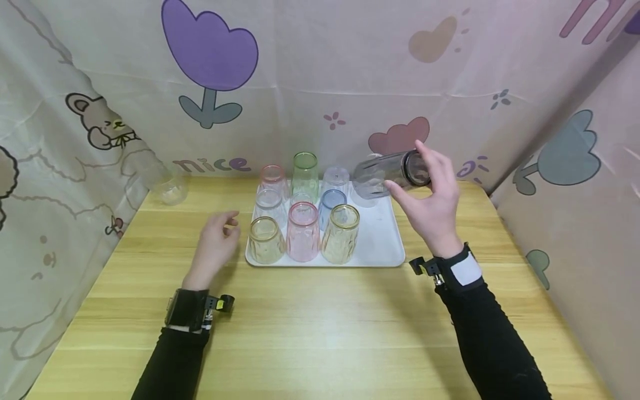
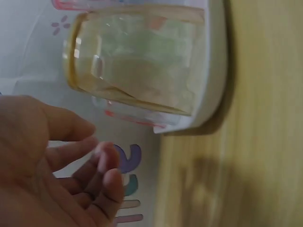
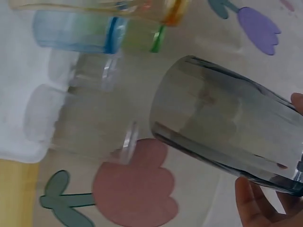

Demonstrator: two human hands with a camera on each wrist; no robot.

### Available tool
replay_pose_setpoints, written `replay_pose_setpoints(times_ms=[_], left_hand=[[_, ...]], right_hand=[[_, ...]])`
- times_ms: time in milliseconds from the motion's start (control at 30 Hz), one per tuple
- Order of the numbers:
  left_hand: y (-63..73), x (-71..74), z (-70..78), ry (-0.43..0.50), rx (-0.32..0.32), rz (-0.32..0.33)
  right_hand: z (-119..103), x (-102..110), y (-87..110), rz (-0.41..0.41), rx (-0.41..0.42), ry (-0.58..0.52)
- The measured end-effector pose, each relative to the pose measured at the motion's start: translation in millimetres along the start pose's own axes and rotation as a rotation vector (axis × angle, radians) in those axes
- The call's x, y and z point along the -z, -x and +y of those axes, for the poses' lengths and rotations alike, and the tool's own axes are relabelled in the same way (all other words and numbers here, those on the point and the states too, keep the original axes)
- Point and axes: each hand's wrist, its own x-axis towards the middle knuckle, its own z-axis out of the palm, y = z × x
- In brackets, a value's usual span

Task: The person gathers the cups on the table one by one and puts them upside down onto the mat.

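Note:
My right hand (image 1: 435,194) grips a smoky grey drinking glass (image 1: 378,173) by its dark-ringed end, thumb below and fingers above. The glass is tilted nearly on its side over the tray's back right. A clear glass (image 3: 94,125) stands close by, as the right wrist view shows. My left hand (image 1: 216,244) hovers left of the tray, fingers loosely bent, holding nothing. Nearest to it is a short amber glass (image 1: 266,241) at the tray's front left corner. Beside that stand a pink glass (image 1: 303,236) and a taller yellow glass (image 1: 341,239).
The white tray (image 1: 377,244) also bears a green glass (image 1: 305,175), a blue glass (image 1: 332,205), a red-rimmed glass (image 1: 273,180) and clear ones. Another clear glass (image 1: 173,190) is at the wooden table's (image 1: 320,322) back left corner. Printed curtains (image 1: 310,66) enclose the table.

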Motion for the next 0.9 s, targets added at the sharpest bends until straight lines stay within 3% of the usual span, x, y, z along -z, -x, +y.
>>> replay_pose_setpoints(times_ms=[300, 600, 900], left_hand=[[-1.4, -7.0, -8.7, -0.049, 0.057, -0.174], [-3.2, -15.1, -10.5, -0.046, 0.058, -0.209], [-2.9, -19.9, -13.5, -0.065, 0.066, -0.21]], right_hand=[[28, -5, 11.9, -0.164, -0.123, 0.124], [51, -17, 22.4, -0.314, -0.189, 0.177], [62, -32, 26.9, -0.418, -0.203, 0.256]])
